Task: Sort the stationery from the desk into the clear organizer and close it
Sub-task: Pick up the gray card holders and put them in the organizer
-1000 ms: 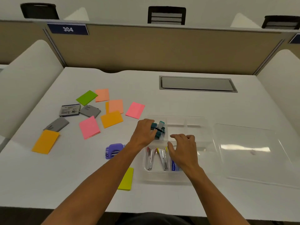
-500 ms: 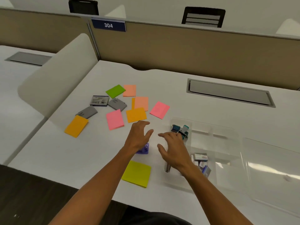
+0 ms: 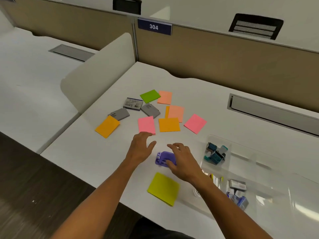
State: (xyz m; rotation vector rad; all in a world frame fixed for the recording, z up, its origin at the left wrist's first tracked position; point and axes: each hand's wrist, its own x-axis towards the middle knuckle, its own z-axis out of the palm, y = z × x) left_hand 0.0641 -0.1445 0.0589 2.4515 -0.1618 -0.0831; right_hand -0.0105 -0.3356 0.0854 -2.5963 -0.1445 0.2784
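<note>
On the left part of the white desk [image 3: 224,100] lie the things not yet sorted. Farthest left is an orange square paper note [image 3: 107,126], flat on the desk, with three small flat grey boxes [image 3: 133,104] just behind it. Next come more paper notes in green, peach, pink and orange [image 3: 169,124]. They look thin, light and bendy, so I think a fingertip must slide under an edge, or push a note to the desk edge, to lift one.

Nearer the person, the left hand [image 3: 140,149] hovers over the desk with its fingers spread and straight, holding nothing. Its fingertips are close to a pink paper note [image 3: 146,125].

Just to its right sits the small purple plastic hole punch [image 3: 164,158]. The right hand [image 3: 183,163] is over it, fingers loosely bent around its top and side, but I cannot tell if they squeeze it yet. The punch looks hard, smooth and a bit heavy for its size. I think the best hold is across its two long sides, thumb on one and fingers on the other, so it does not slip.

In front of it lies a yellow-green paper note [image 3: 164,188].

Farthest right is the clear plastic organizer [image 3: 229,147], open. Teal and black stamps [image 3: 215,152] sit in one far compartment, and small boxes [image 3: 237,185] in a near one. Its clear lid [image 3: 284,195] lies beside it, hard to see.
</note>
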